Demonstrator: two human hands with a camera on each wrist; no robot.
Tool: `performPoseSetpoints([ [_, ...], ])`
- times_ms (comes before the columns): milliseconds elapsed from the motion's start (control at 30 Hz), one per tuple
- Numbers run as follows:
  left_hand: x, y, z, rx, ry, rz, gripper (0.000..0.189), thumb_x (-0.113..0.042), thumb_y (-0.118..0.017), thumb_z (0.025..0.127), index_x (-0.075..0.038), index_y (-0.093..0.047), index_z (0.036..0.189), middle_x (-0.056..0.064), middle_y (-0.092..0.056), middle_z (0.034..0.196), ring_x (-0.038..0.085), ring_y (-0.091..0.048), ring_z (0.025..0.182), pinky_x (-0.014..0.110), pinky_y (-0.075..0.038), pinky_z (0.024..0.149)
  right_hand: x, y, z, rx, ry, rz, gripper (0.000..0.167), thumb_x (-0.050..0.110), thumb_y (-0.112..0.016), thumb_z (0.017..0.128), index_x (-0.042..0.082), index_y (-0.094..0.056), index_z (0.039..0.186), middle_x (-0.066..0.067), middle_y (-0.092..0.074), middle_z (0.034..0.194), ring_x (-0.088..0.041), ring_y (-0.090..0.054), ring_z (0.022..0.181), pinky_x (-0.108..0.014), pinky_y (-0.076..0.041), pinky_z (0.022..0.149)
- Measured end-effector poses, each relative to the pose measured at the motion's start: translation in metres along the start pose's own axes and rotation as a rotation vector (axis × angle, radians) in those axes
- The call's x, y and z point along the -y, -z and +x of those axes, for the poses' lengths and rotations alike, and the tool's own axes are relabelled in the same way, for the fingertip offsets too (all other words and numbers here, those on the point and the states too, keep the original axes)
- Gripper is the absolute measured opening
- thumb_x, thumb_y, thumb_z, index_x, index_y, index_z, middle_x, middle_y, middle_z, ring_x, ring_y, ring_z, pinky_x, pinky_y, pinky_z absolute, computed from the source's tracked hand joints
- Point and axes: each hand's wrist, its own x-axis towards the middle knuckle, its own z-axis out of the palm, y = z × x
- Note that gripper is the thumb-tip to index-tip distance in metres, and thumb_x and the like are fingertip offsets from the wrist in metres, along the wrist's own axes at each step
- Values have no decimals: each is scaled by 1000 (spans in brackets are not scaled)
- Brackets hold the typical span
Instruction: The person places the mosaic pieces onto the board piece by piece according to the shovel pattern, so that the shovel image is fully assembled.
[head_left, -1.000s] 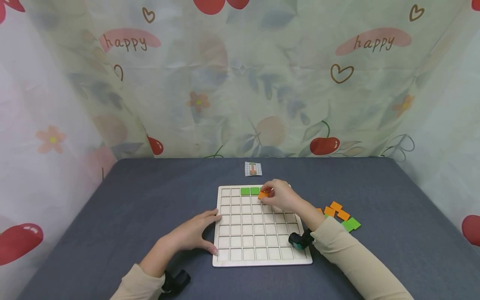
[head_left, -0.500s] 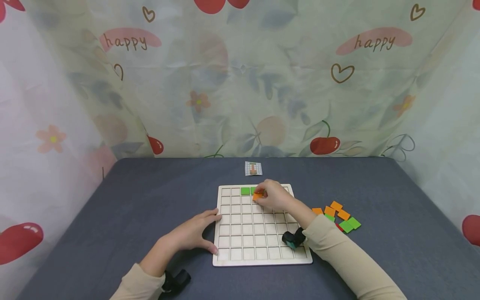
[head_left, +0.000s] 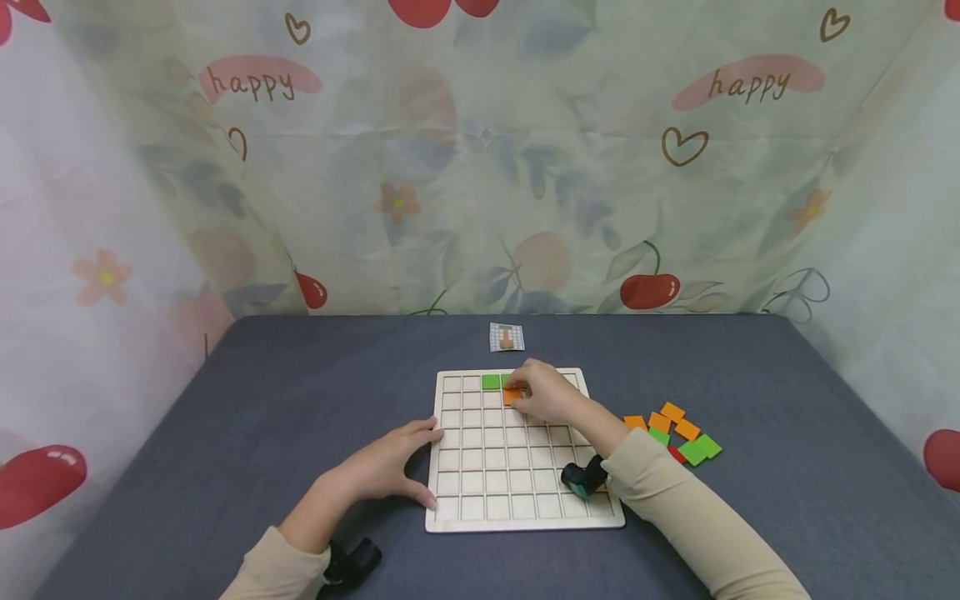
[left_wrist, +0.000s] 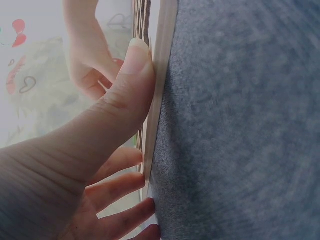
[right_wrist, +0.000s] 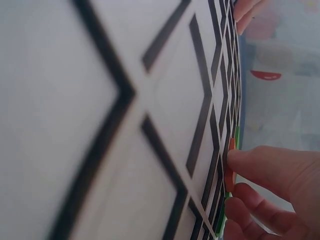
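A white grid board (head_left: 465, 483) lies on the dark table. My right hand (head_left: 551, 393) is over its far rows and pinches a square orange tile (head_left: 512, 397), which sits at a second-row cell, just below the green tiles (head_left: 491, 382) of the top row. In the right wrist view, the thumb is on the orange tile (right_wrist: 230, 170) and the other fingers curl beside it. My left hand (head_left: 390, 465) rests against the board's left edge, fingers and thumb spread apart. The left wrist view has the thumb (left_wrist: 135, 75) along the board's side.
Right of the board lies a loose group of orange tiles (head_left: 672, 412), green tiles (head_left: 707, 447) and a red tile (head_left: 677, 454). A small printed card (head_left: 507, 337) with a grid picture is behind the board. A patterned cloth (head_left: 480, 208) hangs beyond the table.
My right hand has moved a little left with the orange tile and lowered it to the cell under the green tiles. The left hand stays where it was.
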Motion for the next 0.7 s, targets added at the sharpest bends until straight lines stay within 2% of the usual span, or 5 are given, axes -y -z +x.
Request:
performPoseSetpoints([
  [200,0,0,0,1,2,0,95,-41,-83,63,-5,-41,140,16,-30,152,34,-30,139,51,-32,108,-1,0,0,-11,12,0,25,8,-67,83,6,-68,108,-9,-61,98,-16,-49,77,-28,-42,68],
  [367,-2,1,-1,7,8,-7,94,-41,-82,63,-5,-41,140,16,-29,152,35,-30,139,51,-32,109,-1,5,-3,-16,-22,51,25,9,-67,84,7,-67,109,-9,-61,99,-17,-54,81,-29,-46,71],
  [500,-3,1,-1,5,11,-11,94,-41,-83,63,-5,-41,140,16,-29,152,35,-30,139,51,-32,108,-5,16,-9,-36,-20,77,26,9,-67,84,4,-67,109,-12,-62,100,-18,-57,80,-29,-49,70],
  [633,-3,0,-1,-1,14,-9,94,-40,-83,63,-6,-42,140,16,-29,152,35,-30,139,50,-32,108,-17,30,-20,-85,24,62,26,7,-67,84,0,-66,109,-15,-63,97,-19,-57,78,-29,-49,69],
  [700,-3,0,-1,-2,14,-7,94,-40,-83,63,-6,-42,140,16,-30,152,35,-31,139,50,-32,108,-24,37,-27,-101,19,57,26,8,-67,84,0,-65,108,-14,-63,96,-18,-56,77,-27,-48,68],
])
